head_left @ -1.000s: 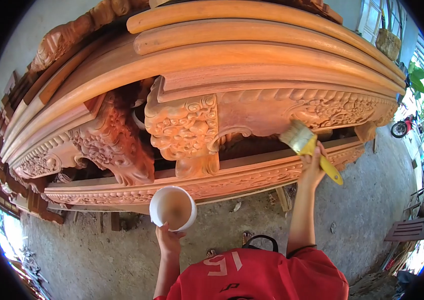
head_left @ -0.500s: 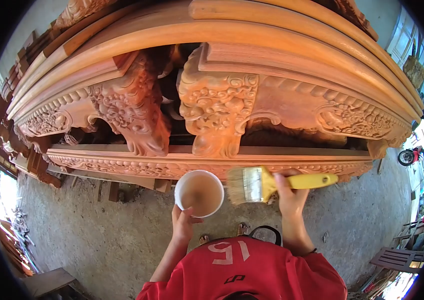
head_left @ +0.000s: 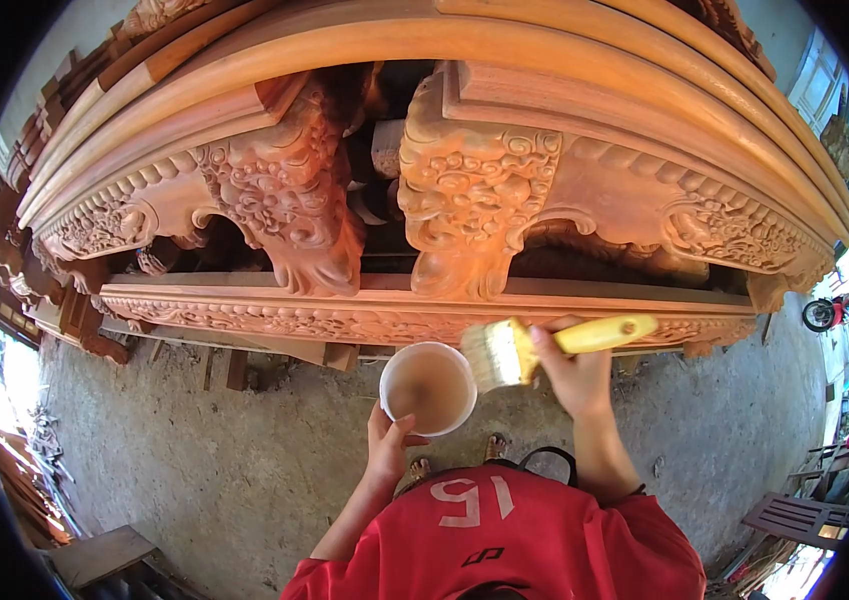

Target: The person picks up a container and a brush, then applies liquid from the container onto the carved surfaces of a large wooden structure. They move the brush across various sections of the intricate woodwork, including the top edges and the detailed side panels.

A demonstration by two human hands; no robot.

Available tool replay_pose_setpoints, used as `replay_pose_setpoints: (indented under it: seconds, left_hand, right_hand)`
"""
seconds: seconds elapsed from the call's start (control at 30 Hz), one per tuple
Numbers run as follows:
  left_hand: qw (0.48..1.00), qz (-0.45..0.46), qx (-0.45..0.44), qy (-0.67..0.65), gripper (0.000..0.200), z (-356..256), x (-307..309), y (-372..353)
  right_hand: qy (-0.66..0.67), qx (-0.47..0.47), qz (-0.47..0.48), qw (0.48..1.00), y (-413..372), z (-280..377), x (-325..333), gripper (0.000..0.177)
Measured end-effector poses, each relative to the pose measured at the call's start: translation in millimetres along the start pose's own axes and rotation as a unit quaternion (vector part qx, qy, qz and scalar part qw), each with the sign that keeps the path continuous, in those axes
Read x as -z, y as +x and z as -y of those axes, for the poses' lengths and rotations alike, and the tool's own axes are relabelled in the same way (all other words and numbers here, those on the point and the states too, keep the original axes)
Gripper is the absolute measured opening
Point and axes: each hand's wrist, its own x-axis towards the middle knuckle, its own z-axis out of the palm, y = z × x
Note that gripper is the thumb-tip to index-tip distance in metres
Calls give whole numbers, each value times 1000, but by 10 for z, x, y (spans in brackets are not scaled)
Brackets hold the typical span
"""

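My left hand [head_left: 387, 447] holds a round white container [head_left: 428, 389] with brownish liquid in it. In my right hand [head_left: 576, 378] is a wide brush with a yellow handle [head_left: 609, 333]. Its pale bristles [head_left: 487, 357] are beside the container's right rim; whether they touch it I cannot tell. Just beyond both hands runs a long carved wooden rail [head_left: 344, 322]. Above the rail stand reddish carved wooden panels and legs [head_left: 479, 195] under thick curved wooden edges [head_left: 344, 45].
A red motorcycle [head_left: 824, 313] is at the far right. Slatted wood [head_left: 799, 520] lies at the lower right, and a dark board [head_left: 102, 556] at the lower left. Wood pieces [head_left: 236, 370] lie under the rail on the concrete floor [head_left: 194, 460].
The container has moved to the right with my left hand. The brush has tilted, its bristles now closer to the container. The view of the carved furniture has shifted slightly.
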Motion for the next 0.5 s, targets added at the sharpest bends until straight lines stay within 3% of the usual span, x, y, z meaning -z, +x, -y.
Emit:
replay_pose_setpoints:
  seconds: [0.07, 0.13, 0.2, 0.3, 0.33, 0.4, 0.43, 0.47, 0.5]
  left_hand:
    - [1000, -6, -3, -11, 49, 4, 5, 8]
    - [1000, -3, -6, -17, 48, -8, -7, 2]
    - [1000, 1, -9, -22, 47, -40, -31, -8]
    - [1000, -4, -11, -15, 46, -75, -47, -52]
    - [1000, -8, -14, -20, 47, -70, -43, -63]
    - [999, -12, -19, -25, 47, -49, -30, -82]
    - [999, -23, -20, -29, 48, -27, -16, -92]
    - [999, -34, -21, -33, 50, -9, -2, -105]
    - [999, -34, -24, -33, 50, 3, 12, -116]
  right_hand:
    - [79, 8, -76, 994, 43, 54, 118, 9]
    - [-15, 74, -143, 987, 115, 46, 274, 10]
    - [28, 216, -220, 951, 218, 30, 312, 13]
    - [-26, 407, -168, 897, 418, 36, 408, 17]
    - [-25, 407, -168, 898, 484, -48, 371, 17]
    - [138, 365, -34, 920, 652, -306, 206, 24]
    - [-51, 496, -84, 863, 764, -317, 132, 25]
    - [-237, 597, -129, 755, 845, -333, 55, 26]
    - [-280, 577, -118, 758, 851, -456, -28, 25]
